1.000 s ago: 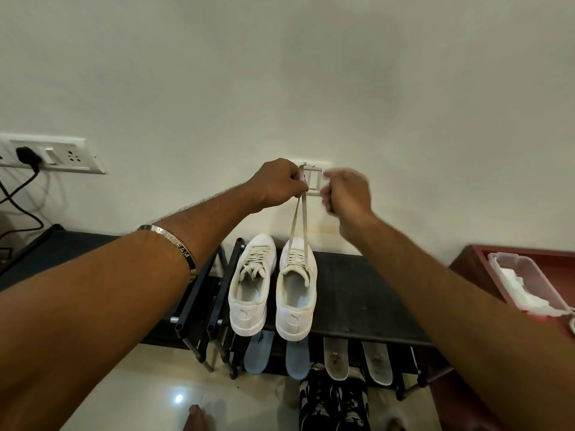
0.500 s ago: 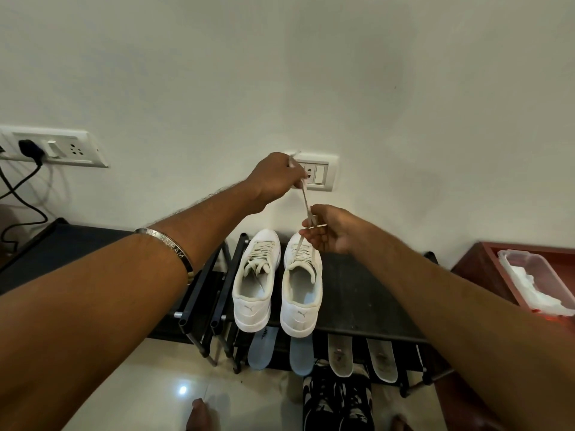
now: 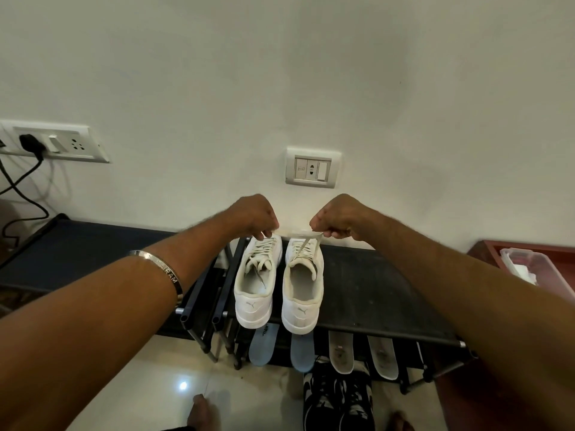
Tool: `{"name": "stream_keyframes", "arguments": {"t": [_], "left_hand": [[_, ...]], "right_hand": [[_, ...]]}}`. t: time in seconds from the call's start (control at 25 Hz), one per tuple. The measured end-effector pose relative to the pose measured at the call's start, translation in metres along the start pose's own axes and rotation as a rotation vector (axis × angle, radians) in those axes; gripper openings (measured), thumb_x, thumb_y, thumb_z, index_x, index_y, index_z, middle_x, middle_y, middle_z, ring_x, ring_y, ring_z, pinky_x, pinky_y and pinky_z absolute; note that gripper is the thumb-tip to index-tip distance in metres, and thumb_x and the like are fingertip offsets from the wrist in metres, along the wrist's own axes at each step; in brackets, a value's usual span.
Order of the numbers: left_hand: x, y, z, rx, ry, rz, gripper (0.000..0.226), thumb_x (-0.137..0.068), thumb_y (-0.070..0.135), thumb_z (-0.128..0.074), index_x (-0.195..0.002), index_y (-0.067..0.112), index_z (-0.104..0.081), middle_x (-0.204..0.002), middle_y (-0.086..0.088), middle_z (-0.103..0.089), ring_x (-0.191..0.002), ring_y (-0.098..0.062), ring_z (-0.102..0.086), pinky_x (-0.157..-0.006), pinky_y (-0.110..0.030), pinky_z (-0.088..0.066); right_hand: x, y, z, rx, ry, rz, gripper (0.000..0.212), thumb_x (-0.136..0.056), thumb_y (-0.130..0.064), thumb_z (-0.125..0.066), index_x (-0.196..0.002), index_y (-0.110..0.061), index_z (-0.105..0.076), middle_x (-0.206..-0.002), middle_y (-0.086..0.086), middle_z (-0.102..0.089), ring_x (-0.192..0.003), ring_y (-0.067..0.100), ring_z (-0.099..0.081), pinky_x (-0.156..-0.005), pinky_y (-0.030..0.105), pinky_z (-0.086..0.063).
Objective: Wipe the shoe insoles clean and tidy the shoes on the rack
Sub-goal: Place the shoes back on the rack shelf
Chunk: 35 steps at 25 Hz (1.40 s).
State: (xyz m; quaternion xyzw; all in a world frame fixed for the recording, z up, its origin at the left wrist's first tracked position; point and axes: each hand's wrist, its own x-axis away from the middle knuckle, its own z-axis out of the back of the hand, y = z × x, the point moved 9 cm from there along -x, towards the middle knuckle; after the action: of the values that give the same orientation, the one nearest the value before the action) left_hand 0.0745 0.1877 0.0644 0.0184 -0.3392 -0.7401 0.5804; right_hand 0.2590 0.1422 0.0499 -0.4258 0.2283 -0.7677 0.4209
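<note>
1. Nearest you, your bare toes (image 3: 202,409) show at the bottom edge on the pale tiled floor (image 3: 124,387), and a pair of black-and-white sneakers (image 3: 339,396) stands on the floor just in front of the rack.
2. On the lower tier of the black shoe rack (image 3: 373,290), four insoles poke out toward you: two light blue insoles (image 3: 263,345) on the left, two off-white insoles (image 3: 342,353) to their right.
3. On the top shelf stand two white sneakers side by side, heels toward you, close together but apart: the left white sneaker (image 3: 256,284) and the right white sneaker (image 3: 301,293).
4. Your forearms reach over the shelf; a metal bangle (image 3: 158,269) circles your left wrist.
5. Your left hand (image 3: 252,217) is curled, its fingertips pinching a lace end just above the left sneaker's toe area.
6. Your right hand (image 3: 339,217) is closed in a fist, pinching the other end; the shoelace (image 3: 303,234) runs taut between your hands, and strands drop from your right hand to the right sneaker's eyelets.
7. To the far right, a clear plastic box (image 3: 535,269) with white material inside sits on a red-brown surface (image 3: 485,250).
8. Beyond, on the wall (image 3: 280,73), a switch plate (image 3: 312,168) sits above your hands, and a socket strip (image 3: 53,144) at the left has a black plug in it.
</note>
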Motion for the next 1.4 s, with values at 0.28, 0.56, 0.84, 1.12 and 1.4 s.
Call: {"name": "stream_keyframes", "arguments": {"t": [0.28, 0.56, 0.84, 1.12, 1.4], "left_hand": [[-0.003, 0.020, -0.027, -0.191, 0.118, -0.113, 0.035, -0.084, 0.047, -0.074, -0.113, 0.026, -0.074, -0.115, 0.003, -0.071, -0.106, -0.017, -0.062, -0.088, -0.032, -0.048], [-0.002, 0.010, -0.054, 0.235, 0.038, 0.080, 0.038, -0.101, 0.036, -0.051, -0.093, 0.006, -0.073, -0.087, -0.006, -0.075, -0.074, -0.020, -0.069, -0.066, -0.028, -0.050], [-0.002, -0.005, -0.102, 0.987, -0.334, 0.440, 0.061, -0.107, 0.043, -0.027, -0.101, -0.003, -0.066, -0.076, -0.012, -0.073, -0.051, -0.011, -0.056, -0.040, -0.015, -0.040], [-0.010, -0.016, -0.101, 0.828, -0.320, 0.517, 0.031, -0.098, 0.014, -0.047, -0.070, 0.007, -0.059, -0.055, -0.003, -0.060, -0.049, -0.007, -0.048, -0.036, -0.014, -0.031], [-0.018, -0.026, -0.100, 0.639, -0.220, 0.504, 0.017, -0.088, 0.005, -0.062, -0.072, 0.006, -0.056, -0.073, -0.005, -0.055, -0.074, -0.013, -0.053, -0.056, -0.022, -0.039]], "right_hand": [[-0.008, -0.024, -0.004, 0.201, 0.018, 0.244, 0.020, -0.083, -0.003, -0.072, -0.101, 0.004, -0.073, -0.092, 0.015, -0.074, -0.077, 0.019, -0.070, -0.078, 0.032, -0.060], [-0.012, -0.015, -0.004, 0.047, 0.081, 0.225, 0.021, -0.081, -0.002, -0.073, -0.101, 0.004, -0.072, -0.099, 0.019, -0.072, -0.080, 0.021, -0.070, -0.077, 0.034, -0.061], [0.001, -0.010, -0.012, -0.125, 0.036, 0.198, 0.021, -0.080, 0.002, -0.072, -0.100, 0.008, -0.071, -0.099, 0.021, -0.072, -0.078, 0.022, -0.071, -0.076, 0.031, -0.061], [0.034, -0.040, -0.033, 0.505, 0.022, 0.652, 0.016, -0.077, -0.010, -0.075, -0.091, -0.017, -0.081, -0.086, -0.001, -0.077, -0.077, 0.013, -0.068, -0.075, 0.026, -0.054], [0.067, -0.016, -0.087, 1.080, 0.016, 0.853, 0.030, -0.092, -0.007, -0.061, -0.121, -0.010, -0.067, -0.116, 0.013, -0.067, -0.099, 0.031, -0.066, -0.082, 0.034, -0.051]]}}
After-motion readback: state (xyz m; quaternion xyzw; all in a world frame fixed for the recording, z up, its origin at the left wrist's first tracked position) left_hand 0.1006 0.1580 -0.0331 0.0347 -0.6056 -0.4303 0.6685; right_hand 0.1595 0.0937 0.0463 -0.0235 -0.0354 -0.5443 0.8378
